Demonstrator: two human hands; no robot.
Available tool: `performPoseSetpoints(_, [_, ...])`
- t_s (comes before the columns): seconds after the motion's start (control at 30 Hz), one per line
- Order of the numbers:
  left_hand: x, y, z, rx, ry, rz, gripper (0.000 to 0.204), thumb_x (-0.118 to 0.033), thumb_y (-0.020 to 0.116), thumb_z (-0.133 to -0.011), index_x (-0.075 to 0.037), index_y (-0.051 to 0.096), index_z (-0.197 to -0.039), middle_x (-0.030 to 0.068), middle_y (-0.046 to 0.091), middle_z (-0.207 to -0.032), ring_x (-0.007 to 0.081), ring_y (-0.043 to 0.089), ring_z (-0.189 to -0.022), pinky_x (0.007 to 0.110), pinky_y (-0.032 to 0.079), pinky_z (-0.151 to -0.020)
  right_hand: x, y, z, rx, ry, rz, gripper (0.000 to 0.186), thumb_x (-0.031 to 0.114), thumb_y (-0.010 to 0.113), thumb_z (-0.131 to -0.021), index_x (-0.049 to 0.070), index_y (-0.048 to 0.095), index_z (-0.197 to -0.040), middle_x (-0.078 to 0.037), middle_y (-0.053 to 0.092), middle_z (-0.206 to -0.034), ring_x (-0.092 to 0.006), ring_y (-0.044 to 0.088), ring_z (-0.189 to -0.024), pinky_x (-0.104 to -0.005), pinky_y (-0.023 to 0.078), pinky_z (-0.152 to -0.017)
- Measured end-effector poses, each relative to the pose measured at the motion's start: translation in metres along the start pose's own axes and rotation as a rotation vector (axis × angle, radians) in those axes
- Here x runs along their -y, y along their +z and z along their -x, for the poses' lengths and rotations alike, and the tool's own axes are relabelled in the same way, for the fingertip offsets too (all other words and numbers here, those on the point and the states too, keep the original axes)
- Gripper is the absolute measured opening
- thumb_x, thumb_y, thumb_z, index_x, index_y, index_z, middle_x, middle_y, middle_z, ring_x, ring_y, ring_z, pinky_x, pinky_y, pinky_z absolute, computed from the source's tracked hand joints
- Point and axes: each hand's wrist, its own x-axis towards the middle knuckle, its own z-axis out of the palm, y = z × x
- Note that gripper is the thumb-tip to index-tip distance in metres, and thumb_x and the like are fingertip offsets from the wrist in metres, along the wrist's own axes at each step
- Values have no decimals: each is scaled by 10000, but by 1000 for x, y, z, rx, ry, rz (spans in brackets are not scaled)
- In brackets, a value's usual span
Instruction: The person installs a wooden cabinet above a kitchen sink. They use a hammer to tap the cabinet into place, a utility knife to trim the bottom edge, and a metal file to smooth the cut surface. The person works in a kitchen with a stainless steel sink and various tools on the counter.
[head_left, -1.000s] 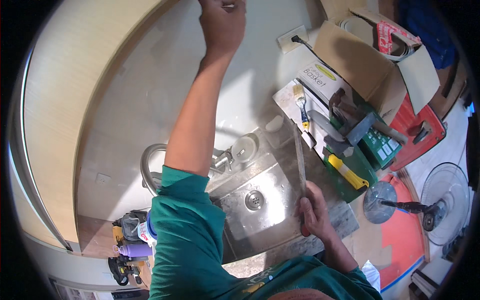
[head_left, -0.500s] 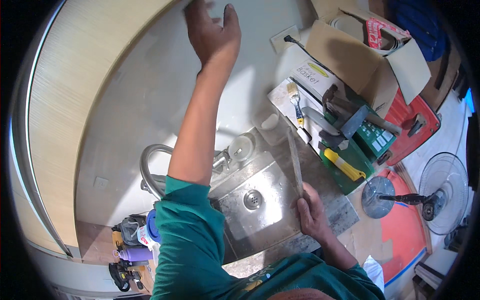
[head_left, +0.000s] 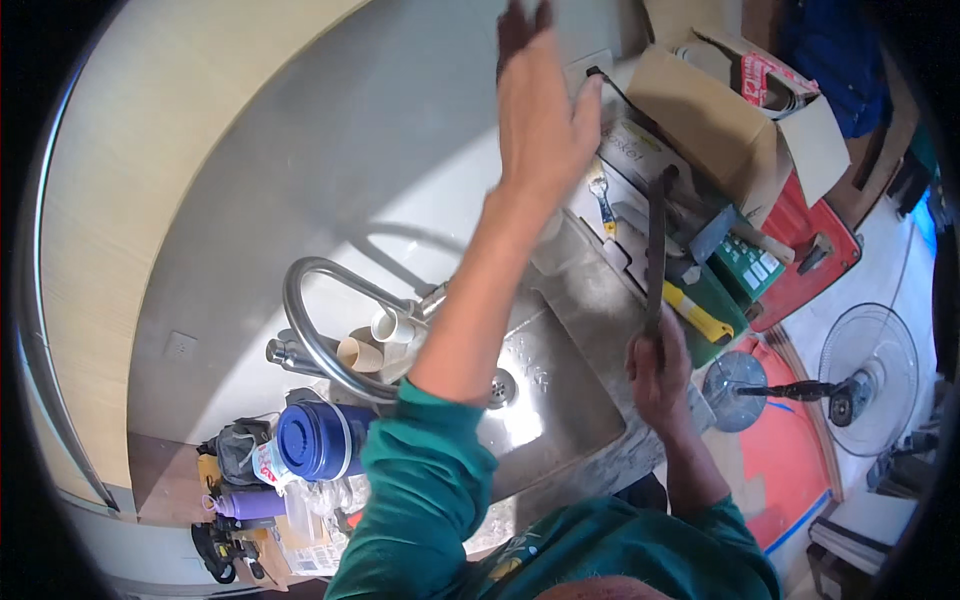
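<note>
My left hand (head_left: 545,125) is raised in front of the grey wall, fingers stretched upward and thumb apart, with nothing visible in it. Its fingertips are dark and slightly blurred. In my right hand (head_left: 662,375), closed at the right of the sink, is a long thin flat stick (head_left: 656,240) held upright by its lower end. Its exact kind cannot be made out. Below my left forearm lies the steel sink (head_left: 575,390) with a round drain (head_left: 502,388). My left arm crosses in front of part of the sink and its back edge.
A curved faucet (head_left: 298,290) arches left of the sink, near a cup (head_left: 392,325) and a blue-lidded jug (head_left: 312,440). On the right lie a paintbrush (head_left: 602,200), a yellow-handled tool (head_left: 697,312) and a hammer. Beyond are an open carton (head_left: 705,110) and a fan (head_left: 868,375).
My left hand has moved right and slightly down along the wall. The stick in my right hand has swung more upright and shifted right. The view has shifted, showing more of the faucet and jug.
</note>
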Motion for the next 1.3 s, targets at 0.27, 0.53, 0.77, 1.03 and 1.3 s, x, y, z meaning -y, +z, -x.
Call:
performPoseSetpoints(0.27, [-97,-118,218,608,-592,341,373,-111,682,-867,0,601,-1213,161,664,-1091,322,672,-967,371,527,-816,42,22,-136,-271,-203,369,346,129,529,-989,3,543,-1311,-206,656,-1099,-353,649,-995,-414,501,-854])
performPoseSetpoints(0.53, [-144,-235,464,1213,-659,859,333,-251,588,-952,-54,636,-1216,141,698,-1071,297,669,-1006,376,526,-867,-2,87,-279,-423,-555,496,194,171,579,-953,23,591,-1078,-179,647,-918,-397,627,-842,-459,510,-723])
performPoseSetpoints(0.77, [-106,-277,423,1089,-1498,624,430,-264,695,-897,-32,626,-1252,133,703,-1134,169,684,-999,309,526,-894,-26,110,-326,-569,-519,556,127,184,574,-948,115,539,-1049,-128,626,-837,-350,644,-668,-429,547,-561])
performPoseSetpoints(1.03, [-111,-256,536,1135,-1509,686,474,-277,686,-923,-39,569,-1317,130,679,-1177,182,647,-1064,308,523,-905,-61,104,-364,-551,-671,504,171,150,623,-933,89,576,-1086,-83,619,-802,-307,635,-648,-393,515,-507])
performPoseSetpoints(1.3, [-85,-233,539,1204,-1452,611,386,-288,639,-954,-29,594,-1236,131,691,-1062,198,673,-978,333,544,-840,-56,92,-403,-614,-751,595,194,204,641,-921,138,564,-1086,-37,575,-735,-236,621,-640,-380,489,-479])
